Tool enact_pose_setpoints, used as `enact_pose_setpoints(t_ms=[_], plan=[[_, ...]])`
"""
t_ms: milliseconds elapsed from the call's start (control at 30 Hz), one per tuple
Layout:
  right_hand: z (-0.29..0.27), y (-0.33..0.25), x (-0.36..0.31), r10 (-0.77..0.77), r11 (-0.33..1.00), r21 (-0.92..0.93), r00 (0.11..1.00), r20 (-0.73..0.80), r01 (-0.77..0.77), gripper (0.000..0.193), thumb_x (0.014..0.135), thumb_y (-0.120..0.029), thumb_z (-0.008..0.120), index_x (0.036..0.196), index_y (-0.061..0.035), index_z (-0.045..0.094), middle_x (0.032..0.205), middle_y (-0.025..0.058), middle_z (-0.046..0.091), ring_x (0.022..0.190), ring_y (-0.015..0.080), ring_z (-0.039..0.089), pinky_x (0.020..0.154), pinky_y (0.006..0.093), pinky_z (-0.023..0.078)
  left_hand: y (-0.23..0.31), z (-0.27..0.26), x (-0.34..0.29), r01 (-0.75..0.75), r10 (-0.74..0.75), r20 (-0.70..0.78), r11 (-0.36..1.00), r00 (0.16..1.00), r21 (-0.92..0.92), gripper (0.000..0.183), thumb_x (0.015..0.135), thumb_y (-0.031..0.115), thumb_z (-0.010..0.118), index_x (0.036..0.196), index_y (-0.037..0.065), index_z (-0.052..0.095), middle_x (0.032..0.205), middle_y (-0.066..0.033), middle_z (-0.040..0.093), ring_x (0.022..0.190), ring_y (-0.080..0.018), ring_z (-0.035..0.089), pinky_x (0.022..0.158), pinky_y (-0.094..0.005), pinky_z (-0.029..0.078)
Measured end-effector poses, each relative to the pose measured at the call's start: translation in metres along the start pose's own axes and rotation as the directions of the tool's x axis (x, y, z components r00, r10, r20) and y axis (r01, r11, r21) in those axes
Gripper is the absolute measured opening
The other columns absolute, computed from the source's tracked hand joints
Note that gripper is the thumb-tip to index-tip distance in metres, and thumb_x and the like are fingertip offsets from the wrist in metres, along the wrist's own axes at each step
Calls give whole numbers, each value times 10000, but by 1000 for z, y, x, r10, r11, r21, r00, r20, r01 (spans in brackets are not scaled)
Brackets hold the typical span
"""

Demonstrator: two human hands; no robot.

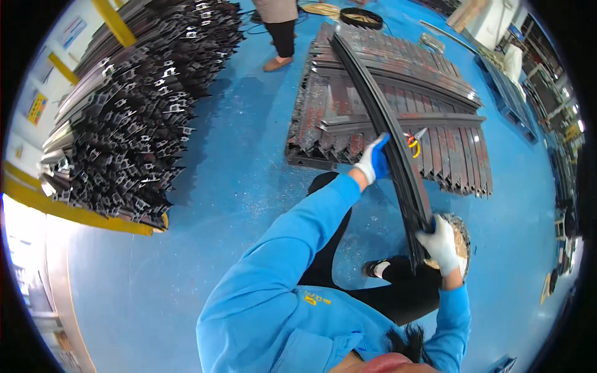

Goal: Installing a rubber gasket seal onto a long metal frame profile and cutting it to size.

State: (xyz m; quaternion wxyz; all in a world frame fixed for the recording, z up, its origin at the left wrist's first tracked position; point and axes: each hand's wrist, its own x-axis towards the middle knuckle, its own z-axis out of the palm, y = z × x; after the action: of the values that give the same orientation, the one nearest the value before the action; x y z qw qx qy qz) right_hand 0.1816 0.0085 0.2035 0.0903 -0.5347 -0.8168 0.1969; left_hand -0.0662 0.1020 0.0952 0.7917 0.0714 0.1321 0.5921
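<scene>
Blue jacket (pixel 273 326), worn, nearest the camera, sleeves reaching up and outward; black trousers (pixel 398 303) and one shoe (pixel 372 268) beyond it. Bar (pixel 390 133), dark, long, ribbed, one piece or several laid together (cannot tell): held in both hands, running from close by the right side of the body away and to the left, its far end above the stack (pixel 457 155). Left hand (pixel 374 160), gloved white and blue: at the bar's left edge, part-way along its length, fingers (pixel 383 163) bent round that edge and grasping. Right hand (pixel 441 244), gloved white: at the right edge near the close end, clasped on the bar, its fingertips partly hidden. Governing relation: the bar's long axis lies between the two hands, slanting away to the left; the right hand is the nearer to the close end, the left hand the nearer to the far end. Scissors (pixel 413 145), yellow-handled: on the stack, just right of the bar. Loose bar (pixel 444 118): crosswise on the stack, passing beneath the held one. Round item (pixel 462 241), pale and dark: beside and partly behind the right hand, kind unclear. Large pile (pixel 134 130) of profiles, ends showing: far left, with yellow frame (pixel 93 216). Floor (pixel 236 161), blue. Another person's leg (pixel 284 38): beyond, left of the stack.
</scene>
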Motion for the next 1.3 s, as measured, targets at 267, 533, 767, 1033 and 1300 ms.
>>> enact_pose_setpoints(t_ms=[267, 533, 767, 1033, 1300], plan=[[-32, 103, -90, -327, 931, -253, 909, -258, 263, 416, 601, -163, 738, 941, -30, 539, 736, 134, 574, 604, 347, 523, 571, 413, 423, -57, 27, -14, 102, -102, -6, 994, 995, 43, 253, 857, 260, 633, 1055, 103, 637, 995, -81, 667, 845, -225, 649, 806, -353, 513], [-74, 178, -105, -215, 908, -401, 954, -209, 117, 430, 627, -330, 699, 858, -36, 487, 689, 132, 489, 593, 356, 455, 583, 410, 374, -83, 61, -58, 66, -82, 98, 985, 992, 158, 341, 897, 224, 572, 1198, 64, 561, 1219, -96, 586, 1099, -234, 562, 975, -353, 420], [-79, 179, -38, -332, 864, -442, 932, -146, 239, 545, 674, -382, 668, 1020, 8, 509, 859, 179, 547, 723, 381, 500, 681, 419, 403, -38, 34, -67, 8, 46, 384, 990, 922, -138, 409, 938, 203, 497, 1284, -5, 433, 1311, -147, 494, 1188, -240, 485, 1057, -358, 331], [-61, 94, 83, -594, 793, -350, 759, -265, 499, 713, 635, -214, 735, 1251, 25, 469, 1130, 208, 562, 967, 384, 527, 887, 427, 398, 80, 49, -164, -420, 405, 285, 907, 869, -10, 473, 891, 193, 552, 1270, -50, 408, 1250, -178, 512, 1117, -244, 517, 993, -346, 380], [-84, -206, 126, -715, 699, -186, 672, -191, 691, 561, 636, -193, 743, 1107, 61, 576, 942, 199, 626, 835, 338, 583, 770, 390, 462, 221, 124, -316, -716, 933, 49, 239, 356, 656, 506, 770, 217, 710, 1142, -57, 503, 1036, -177, 627, 878, -238, 638, 778, -329, 545]])
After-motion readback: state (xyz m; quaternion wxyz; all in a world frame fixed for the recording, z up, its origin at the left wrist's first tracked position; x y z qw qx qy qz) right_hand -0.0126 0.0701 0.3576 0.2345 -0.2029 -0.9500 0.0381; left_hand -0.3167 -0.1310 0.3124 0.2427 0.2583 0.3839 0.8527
